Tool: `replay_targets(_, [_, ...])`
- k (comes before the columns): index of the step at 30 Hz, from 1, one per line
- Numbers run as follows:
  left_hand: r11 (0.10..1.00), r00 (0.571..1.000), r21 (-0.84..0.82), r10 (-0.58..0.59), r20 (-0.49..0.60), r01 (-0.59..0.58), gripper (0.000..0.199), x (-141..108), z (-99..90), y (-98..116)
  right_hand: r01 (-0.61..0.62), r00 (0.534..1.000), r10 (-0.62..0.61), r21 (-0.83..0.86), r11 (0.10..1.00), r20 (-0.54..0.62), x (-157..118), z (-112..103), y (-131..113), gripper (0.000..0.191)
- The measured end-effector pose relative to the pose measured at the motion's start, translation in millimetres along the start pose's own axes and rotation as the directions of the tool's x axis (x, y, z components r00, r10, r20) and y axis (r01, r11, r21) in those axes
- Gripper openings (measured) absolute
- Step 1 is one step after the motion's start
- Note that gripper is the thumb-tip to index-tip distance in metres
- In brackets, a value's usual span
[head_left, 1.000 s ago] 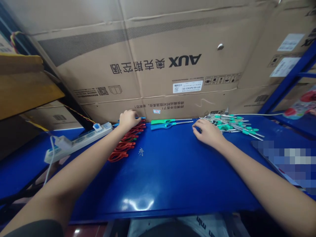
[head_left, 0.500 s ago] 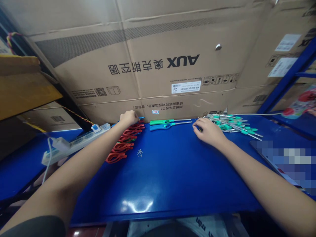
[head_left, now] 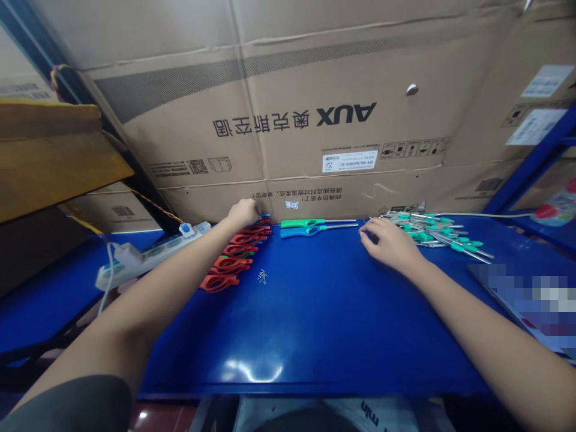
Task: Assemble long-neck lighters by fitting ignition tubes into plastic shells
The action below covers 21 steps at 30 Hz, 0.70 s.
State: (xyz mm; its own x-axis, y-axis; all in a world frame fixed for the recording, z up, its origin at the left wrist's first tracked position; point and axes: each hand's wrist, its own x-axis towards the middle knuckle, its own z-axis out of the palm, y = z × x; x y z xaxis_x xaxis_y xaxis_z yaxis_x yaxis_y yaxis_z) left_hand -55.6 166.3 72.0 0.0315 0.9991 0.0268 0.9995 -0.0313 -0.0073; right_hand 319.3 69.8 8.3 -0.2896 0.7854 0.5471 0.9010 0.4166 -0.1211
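Observation:
My left hand (head_left: 244, 212) is curled closed at the far end of a slanting row of lighter handles (head_left: 221, 282), mostly red. Its fingertips are hidden, and a blue piece (head_left: 266, 215) shows just beside them. My right hand (head_left: 387, 241) rests on the table against the left side of a loose pile of metal lighter tubes (head_left: 443, 234) with green ends. Its fingers are bent toward the thumb; anything held there cannot be made out. Between the hands lie a green long-necked lighter (head_left: 294, 224) and a blue one (head_left: 297, 231), side by side, tubes pointing right.
A few thin pale bits (head_left: 262, 276) lie on the blue table (head_left: 310, 324). Behind stands a large cardboard box (head_left: 288, 72). A white power strip (head_left: 153, 255) with cables is at left. At right are a flat blurred item (head_left: 517, 306) and a blue rack post (head_left: 517, 162).
The whole view has shifted slightly, so everything appears a little further right. Both hands stay in nearly the same places on the table.

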Motion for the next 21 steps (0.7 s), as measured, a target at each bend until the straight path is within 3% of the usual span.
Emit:
replay_targets(5, [1.0,0.988,0.026,-0.002,-0.156,0.006,0.037,-12.1,-8.8,4.5,0.008,1.0,-0.008,-0.003,1.0,-0.012,-0.5,-0.2,-1.6,0.024])
replay_targets(8, [0.999,0.967,0.04,0.019,-0.256,-0.009,0.026,-18.4,-17.1,8.2,0.02,1.0,-0.02,0.002,1.0,-0.022,-0.5,-0.5,-2.3,0.023])
replay_targets(13, [0.976,0.898,0.069,0.219,-0.382,-0.209,0.028,-46.9,-23.5,34.7,0.052,0.996,-0.048,0.049,0.997,-0.074,0.3,-0.5,-4.9,0.022])
replay_targets(16, [0.928,0.851,0.077,0.365,-0.377,-0.364,0.028,-77.2,-13.4,64.6,0.077,0.993,-0.066,0.11,0.991,-0.099,-0.1,1.5,-9.1,0.021])
replay_targets(21, [0.795,0.767,0.029,0.593,-0.247,-0.606,0.018,-127.0,22.1,112.1,0.109,0.992,-0.095,0.203,0.973,-0.077,-2.5,5.7,-15.3,0.023])
